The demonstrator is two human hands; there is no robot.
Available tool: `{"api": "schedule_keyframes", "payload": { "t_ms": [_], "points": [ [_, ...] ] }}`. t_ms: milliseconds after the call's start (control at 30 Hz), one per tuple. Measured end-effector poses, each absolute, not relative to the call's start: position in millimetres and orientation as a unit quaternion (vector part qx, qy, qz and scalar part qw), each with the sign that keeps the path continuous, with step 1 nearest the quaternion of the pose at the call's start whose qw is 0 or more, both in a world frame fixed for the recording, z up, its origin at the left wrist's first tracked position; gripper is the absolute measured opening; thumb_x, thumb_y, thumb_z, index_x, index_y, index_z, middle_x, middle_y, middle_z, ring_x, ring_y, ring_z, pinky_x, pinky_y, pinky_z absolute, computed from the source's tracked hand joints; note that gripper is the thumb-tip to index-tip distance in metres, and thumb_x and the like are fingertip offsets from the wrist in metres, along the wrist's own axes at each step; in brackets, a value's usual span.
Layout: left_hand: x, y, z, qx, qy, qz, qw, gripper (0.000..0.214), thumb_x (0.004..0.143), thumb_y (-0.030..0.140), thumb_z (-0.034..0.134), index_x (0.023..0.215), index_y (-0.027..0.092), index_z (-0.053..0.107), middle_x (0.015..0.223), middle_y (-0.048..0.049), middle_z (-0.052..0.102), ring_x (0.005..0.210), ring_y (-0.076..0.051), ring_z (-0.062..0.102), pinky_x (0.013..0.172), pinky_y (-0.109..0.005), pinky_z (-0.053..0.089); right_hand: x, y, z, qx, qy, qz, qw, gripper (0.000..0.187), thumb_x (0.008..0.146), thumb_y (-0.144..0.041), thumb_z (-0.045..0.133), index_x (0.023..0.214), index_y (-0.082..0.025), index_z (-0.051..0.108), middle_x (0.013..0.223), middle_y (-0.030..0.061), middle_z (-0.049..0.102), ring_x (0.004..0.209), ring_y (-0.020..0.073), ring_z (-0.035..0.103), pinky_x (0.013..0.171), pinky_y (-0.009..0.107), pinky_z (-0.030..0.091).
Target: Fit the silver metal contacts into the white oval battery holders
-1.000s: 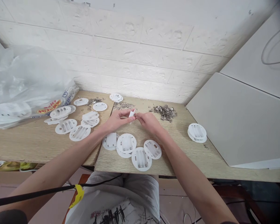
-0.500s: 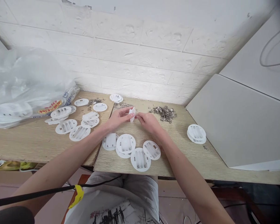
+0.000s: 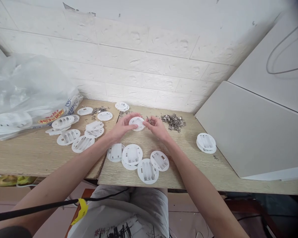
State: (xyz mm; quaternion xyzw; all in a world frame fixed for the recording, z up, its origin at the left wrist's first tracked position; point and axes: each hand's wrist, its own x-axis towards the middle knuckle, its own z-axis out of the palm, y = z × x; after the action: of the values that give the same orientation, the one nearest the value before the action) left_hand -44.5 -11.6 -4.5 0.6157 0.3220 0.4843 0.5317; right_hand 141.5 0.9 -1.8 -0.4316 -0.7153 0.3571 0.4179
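Note:
My left hand (image 3: 121,128) is closed on the edge of a round white plastic battery holder (image 3: 137,124), thumb on top, its face tilted up. My right hand (image 3: 157,128) has its thumb and finger at the right rim of that disc. A thin metal tool (image 3: 149,120) pokes up from the right fingers; its exact kind is too small to make out. Just beyond the right hand lies a heap of small metal contacts (image 3: 174,122). Nearer the table's front are several more battery holders (image 3: 148,171), some overlapping, with slots facing up.
More battery holders (image 3: 83,143) spread over the left table, beside a big clear plastic bag (image 3: 32,89). A small stack of discs (image 3: 206,143) is at the right, near a white panel (image 3: 221,129). A brick-patterned wall (image 3: 129,72) closes off the back. A black cable (image 3: 39,209) crosses in front.
The held battery holder has turned from edge-on to face-up. My right hand has shifted its grip, the metal tool now pointing upward, and its fingers have come to the disc's rim.

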Motion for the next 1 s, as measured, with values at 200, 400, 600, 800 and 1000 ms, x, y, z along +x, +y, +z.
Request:
{"api": "schedule_keyframes", "payload": {
  "t_ms": [200,400,600,800,1000],
  "points": [
    [-49.0,-6.4,-13.4,0.741,0.391,0.46,0.294,0.021,0.079,0.029,0.059,0.096,0.018,0.065,0.101,-0.0072,0.063,0.096,-0.02,0.059,0.088,-0.037,0.048,142.5,-2.2,-2.4,-0.446,-0.796,0.154,0.38,0.013,0.085,-0.031,0.053,0.081,-0.018,0.054,0.058,-0.0044,0.045,0.054,0.0113,0.039,0.057,0.025,0.03],
    [-49.7,-1.5,-19.3,0.799,0.379,0.409,0.225,0.019,0.079,0.022,0.053,0.094,0.019,0.065,0.1,-0.0058,0.063,0.087,-0.017,0.059,0.079,-0.032,0.05,147.8,0.6,-2.1,-0.46,-0.824,0.132,0.303,0.011,0.085,-0.027,0.053,0.083,-0.018,0.059,0.062,-0.0023,0.053,0.056,0.0122,0.045,0.057,0.025,0.029],
    [-53.5,0.6,-21.0,0.822,0.402,0.372,0.158,0.022,0.076,0.016,0.05,0.091,0.02,0.067,0.096,-0.0053,0.062,0.092,-0.02,0.056,0.083,-0.035,0.046,156.1,4.2,-1.9,-0.484,-0.834,0.077,0.254,0.03,0.083,-0.041,0.061,0.103,-0.019,0.064,0.1,0.0061,0.062,0.081,0.0171,0.056,0.067,0.027,0.036],
    [-58.3,1.3,-18.8,0.822,0.422,0.36,0.13,0.025,0.074,0.012,0.049,0.09,0.02,0.066,0.095,-0.005,0.065,0.095,-0.022,0.054,0.09,-0.04,0.042,154.6,4.4,-9.1,-0.468,-0.858,0.11,0.179,0.046,0.078,-0.046,0.067,0.115,-0.021,0.061,0.113,0.0088,0.056,0.09,0.0195,0.058,0.074,0.029,0.041],
    [-59.7,1.9,-17.1,0.829,0.412,0.36,0.112,0.029,0.074,0.01,0.05,0.098,0.021,0.063,0.101,-0.0055,0.065,0.101,-0.023,0.053,0.093,-0.041,0.041,151.7,7.8,-8.7,-0.454,-0.85,0.164,0.212,0.035,0.08,-0.038,0.066,0.108,-0.018,0.065,0.098,0.0063,0.059,0.081,0.0169,0.055,0.071,0.028,0.04]
  ]
}}
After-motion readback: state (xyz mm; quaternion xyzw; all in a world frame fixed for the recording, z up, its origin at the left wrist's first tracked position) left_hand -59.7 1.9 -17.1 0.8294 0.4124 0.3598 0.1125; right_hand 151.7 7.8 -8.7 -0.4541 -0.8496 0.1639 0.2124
